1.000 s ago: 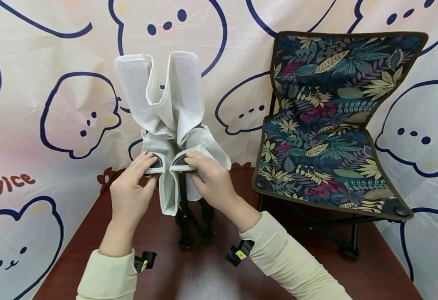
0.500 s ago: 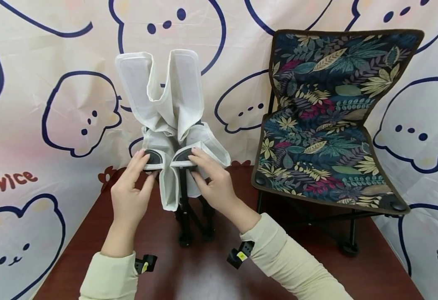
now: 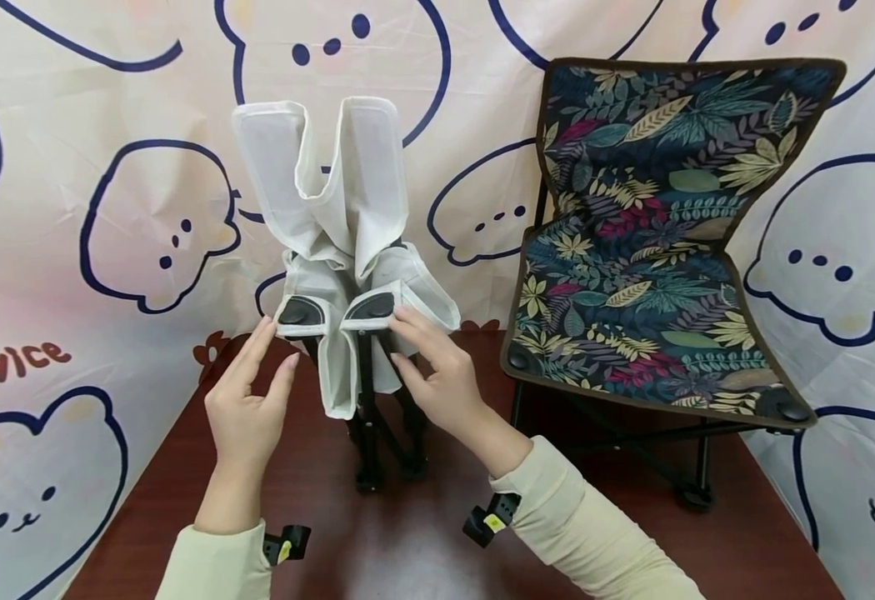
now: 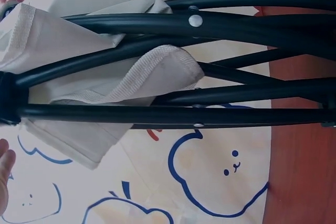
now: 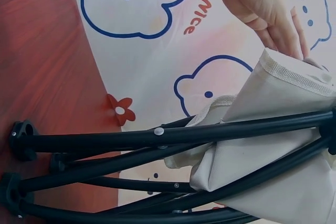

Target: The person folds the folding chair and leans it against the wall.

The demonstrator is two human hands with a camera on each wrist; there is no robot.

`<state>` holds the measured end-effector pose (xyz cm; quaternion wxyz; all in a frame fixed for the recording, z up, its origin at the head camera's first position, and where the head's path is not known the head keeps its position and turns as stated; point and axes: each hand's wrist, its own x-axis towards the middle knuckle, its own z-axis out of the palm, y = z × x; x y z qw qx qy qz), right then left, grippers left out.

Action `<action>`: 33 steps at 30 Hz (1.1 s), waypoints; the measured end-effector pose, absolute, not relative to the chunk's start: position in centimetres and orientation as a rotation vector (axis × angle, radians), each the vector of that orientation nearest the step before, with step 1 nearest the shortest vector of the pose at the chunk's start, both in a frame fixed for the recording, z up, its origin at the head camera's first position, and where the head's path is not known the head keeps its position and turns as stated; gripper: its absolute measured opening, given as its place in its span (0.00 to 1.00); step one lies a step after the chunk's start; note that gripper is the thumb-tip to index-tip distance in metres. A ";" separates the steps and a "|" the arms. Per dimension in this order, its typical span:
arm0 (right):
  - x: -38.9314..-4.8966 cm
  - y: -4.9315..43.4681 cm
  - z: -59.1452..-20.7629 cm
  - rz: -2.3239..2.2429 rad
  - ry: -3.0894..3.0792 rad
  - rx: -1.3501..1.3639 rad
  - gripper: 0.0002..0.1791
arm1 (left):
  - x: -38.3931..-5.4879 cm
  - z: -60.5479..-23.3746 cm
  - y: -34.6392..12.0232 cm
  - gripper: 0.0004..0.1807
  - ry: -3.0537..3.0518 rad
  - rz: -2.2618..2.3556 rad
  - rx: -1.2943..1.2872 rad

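We see the folded white chair (image 3: 347, 250) standing on the table (image 3: 182, 467), our left hand (image 3: 246, 408) spread with fingertips at its left corner, our right hand (image 3: 437, 375) with straight fingers touching the right corner.

This looks like a small staged recording corner rather than a lived-in room: a cartoon bear backdrop cloth (image 3: 70, 208) covers the wall behind a dark red table (image 3: 767, 533), on which camping chairs stand like display samples.
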<state>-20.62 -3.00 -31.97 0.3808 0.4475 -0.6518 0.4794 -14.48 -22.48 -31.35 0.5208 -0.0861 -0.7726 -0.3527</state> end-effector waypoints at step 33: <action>-20.3 -1.0 -38.5 1.401 -1.902 0.954 0.19 | -13.5 -38.2 -22.9 0.21 -2.071 -0.905 -0.001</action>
